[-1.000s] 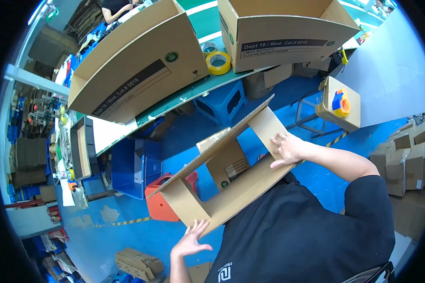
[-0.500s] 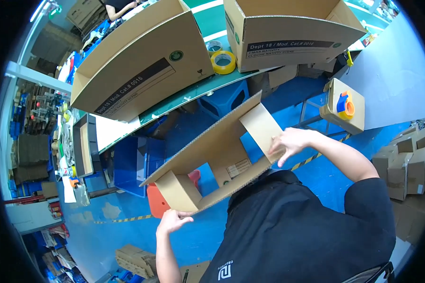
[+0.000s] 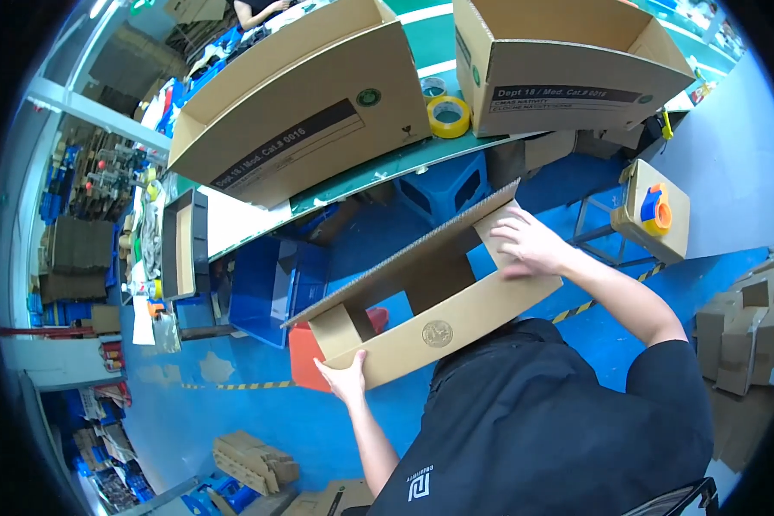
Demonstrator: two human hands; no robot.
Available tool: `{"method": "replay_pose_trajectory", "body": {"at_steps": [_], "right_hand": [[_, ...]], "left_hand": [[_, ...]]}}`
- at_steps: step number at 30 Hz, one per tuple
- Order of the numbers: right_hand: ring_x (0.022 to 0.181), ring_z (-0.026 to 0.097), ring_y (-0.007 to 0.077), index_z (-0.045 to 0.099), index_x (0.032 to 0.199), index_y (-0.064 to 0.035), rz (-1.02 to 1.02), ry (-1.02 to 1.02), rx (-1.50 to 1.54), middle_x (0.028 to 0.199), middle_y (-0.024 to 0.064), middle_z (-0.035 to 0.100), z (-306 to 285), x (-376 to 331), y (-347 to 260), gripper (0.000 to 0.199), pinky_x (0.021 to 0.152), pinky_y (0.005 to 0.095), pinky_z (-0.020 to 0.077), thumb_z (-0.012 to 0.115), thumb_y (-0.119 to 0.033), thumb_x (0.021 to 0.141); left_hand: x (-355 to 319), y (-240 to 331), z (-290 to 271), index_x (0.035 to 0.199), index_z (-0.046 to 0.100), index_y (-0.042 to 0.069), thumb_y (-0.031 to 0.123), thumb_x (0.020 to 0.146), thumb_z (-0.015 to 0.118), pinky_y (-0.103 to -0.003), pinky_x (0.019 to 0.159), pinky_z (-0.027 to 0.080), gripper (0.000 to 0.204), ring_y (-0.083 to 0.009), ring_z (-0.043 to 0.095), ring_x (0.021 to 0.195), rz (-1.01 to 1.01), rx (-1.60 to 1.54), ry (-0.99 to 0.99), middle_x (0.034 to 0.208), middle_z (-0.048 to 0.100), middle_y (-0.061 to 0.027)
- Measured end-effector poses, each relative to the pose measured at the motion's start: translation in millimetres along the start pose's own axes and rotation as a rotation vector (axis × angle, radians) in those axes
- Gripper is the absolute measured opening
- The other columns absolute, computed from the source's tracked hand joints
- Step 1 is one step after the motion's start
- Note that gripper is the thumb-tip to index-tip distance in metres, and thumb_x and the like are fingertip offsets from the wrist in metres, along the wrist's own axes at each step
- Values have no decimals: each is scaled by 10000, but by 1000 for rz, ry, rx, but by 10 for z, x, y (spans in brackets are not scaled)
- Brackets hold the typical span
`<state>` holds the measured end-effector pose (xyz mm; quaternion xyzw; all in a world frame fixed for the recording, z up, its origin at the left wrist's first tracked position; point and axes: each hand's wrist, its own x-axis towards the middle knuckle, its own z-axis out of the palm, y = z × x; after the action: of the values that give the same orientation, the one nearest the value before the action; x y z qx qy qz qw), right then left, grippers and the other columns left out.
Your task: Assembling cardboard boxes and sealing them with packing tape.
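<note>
A long cardboard box (image 3: 396, 357) is held tilted before my body, its flaps partly folded and its middle showing the blue floor through gaps. My left hand (image 3: 346, 377) grips the near flap at the box's left corner, thumb on the outer face, the other fingers partly hidden. My right hand (image 3: 525, 244) holds the right end, its fingers bent over the small end flap and slightly blurred. The near long flap bears a round printed mark. Along the far side the other long flap (image 3: 404, 258) stands raised.
Two large open cartons (image 3: 305, 112) (image 3: 576, 64) stand on the green table, with a yellow tape roll (image 3: 449, 117) between them. Below are a blue stool (image 3: 443, 185), a blue crate (image 3: 271, 288) and a red stool (image 3: 308, 361). A tape dispenser (image 3: 658, 211) sits on a carton at right.
The near long flap has swung up, so its printed outer face now shows. My left hand has moved from under the corner onto this flap; my right hand has moved further over the end flap.
</note>
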<state>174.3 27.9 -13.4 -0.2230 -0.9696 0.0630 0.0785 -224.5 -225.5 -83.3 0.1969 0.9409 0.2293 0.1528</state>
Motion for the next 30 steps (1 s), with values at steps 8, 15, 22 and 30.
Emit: {"method": "replay_pose_trajectory", "body": {"at_steps": [8,15,22,30], "right_hand": [[1307,473,319,544,1365,-124,216,-346,231,1369,112,562,69,1259,-169,741,1073,439,396,416,-691,907],[1438,308,291,400,1479,-164,261,-415,205,1524,98,394,166,803,-593,808,1173,546,195,310,-733,914],[1495,123,323,247,1544,-179,203,-322,158,1601,140,203,526,421,-880,877,1176,591,79,344,-751,886],[1488,147,347,297,1526,-150,174,-139,57,1587,156,234,713,336,-891,774,1146,641,108,366,-649,938]], "left_hand": [[39,68,-20,1442,321,29,381,592,907,-471,1072,385,1091,-389,463,1289,27,6,-69,1413,460,-217],[-45,33,-65,1460,293,23,387,576,913,-473,1083,372,1139,-375,446,1313,19,5,-115,1437,436,-213],[-17,-11,-56,1499,217,5,372,580,912,-463,1132,324,1210,-381,379,1364,65,-51,-115,1490,362,-225],[255,-197,63,1497,319,69,346,978,569,-388,1044,405,639,-314,495,1285,168,-613,-13,1426,485,-178]]}}
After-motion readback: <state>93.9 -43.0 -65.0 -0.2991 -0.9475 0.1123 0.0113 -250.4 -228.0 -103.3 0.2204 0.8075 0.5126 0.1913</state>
